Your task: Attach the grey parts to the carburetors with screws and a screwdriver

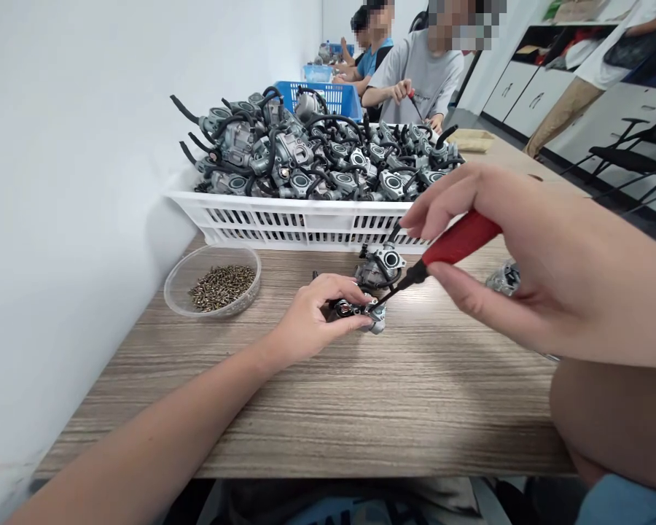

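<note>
My left hand (322, 310) is closed around a small metal carburetor (378, 321) and steadies it on the table. In my right hand (536, 270) is a screwdriver (459, 240) with a red handle and a dark shaft. The shaft slants down to the left, and its tip meets the top of the carburetor beside my left fingertips. Whether a screw sits under the tip is too small to tell. Just behind, a second carburetor (391, 261) with a black hose stands on the table.
A white slatted crate (306, 219) heaped with carburetors spans the back. A round clear tub (175, 292) of small brass-coloured screws stands left, near the wall. Partly behind my right hand is a container of metal parts (503, 277). Across the table a person (415, 73) holds a red screwdriver.
</note>
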`<state>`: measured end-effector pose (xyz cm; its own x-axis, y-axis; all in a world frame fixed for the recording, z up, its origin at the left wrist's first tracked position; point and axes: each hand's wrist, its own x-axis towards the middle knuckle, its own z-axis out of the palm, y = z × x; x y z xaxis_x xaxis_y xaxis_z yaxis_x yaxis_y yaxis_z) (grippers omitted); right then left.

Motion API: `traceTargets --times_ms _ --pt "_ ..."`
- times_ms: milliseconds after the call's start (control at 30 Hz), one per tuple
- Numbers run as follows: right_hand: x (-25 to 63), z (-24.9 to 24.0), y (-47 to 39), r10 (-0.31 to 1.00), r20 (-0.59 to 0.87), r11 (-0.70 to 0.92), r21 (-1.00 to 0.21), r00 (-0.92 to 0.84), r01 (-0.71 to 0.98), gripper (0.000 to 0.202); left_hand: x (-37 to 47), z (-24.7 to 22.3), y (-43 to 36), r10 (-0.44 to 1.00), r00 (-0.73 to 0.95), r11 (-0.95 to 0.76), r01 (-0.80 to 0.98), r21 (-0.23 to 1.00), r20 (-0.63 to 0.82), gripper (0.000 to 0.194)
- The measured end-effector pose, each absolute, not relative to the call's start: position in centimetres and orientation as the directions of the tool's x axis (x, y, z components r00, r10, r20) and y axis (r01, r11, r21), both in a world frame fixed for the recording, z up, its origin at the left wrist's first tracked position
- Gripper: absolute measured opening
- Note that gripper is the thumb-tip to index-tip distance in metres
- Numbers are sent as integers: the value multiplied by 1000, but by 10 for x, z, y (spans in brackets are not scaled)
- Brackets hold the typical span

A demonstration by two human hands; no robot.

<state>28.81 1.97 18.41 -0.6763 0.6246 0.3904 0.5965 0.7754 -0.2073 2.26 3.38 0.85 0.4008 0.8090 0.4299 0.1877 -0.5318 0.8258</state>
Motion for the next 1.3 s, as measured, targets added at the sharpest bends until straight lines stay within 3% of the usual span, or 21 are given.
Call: traceTargets --times_ms 67,133,333,500,667,900,1200,1300 --pt "291 187 19 609 340 793 -278 -716 542 14 23 9 33 801 398 -544 172 821 447 25" --pt "291 188 19 595 350 803 -265 -723 533 9 23 9 33 788 406 -562 169 810 463 25" --pt "280 178 21 580 534 740 -31 -615 671 22 21 8 33 766 429 -600 214 771 478 26" --pt "285 176 28 605 439 790 -225 -665 571 22 21 7 33 767 425 -609 247 754 480 28" --pt "289 176 42 573 434 817 -361 -695 449 20 22 9 33 763 434 -611 239 755 479 26" --pt "293 169 59 588 470 808 -378 -659 451 21 22 10 32 800 418 -544 202 814 431 19" --pt "301 175 56 525 332 753 -611 -784 245 24 23 6 34 786 416 -568 193 800 458 14" --pt "299 173 58 537 368 780 -561 -759 280 19 23 7 34 782 423 -572 195 797 458 12"
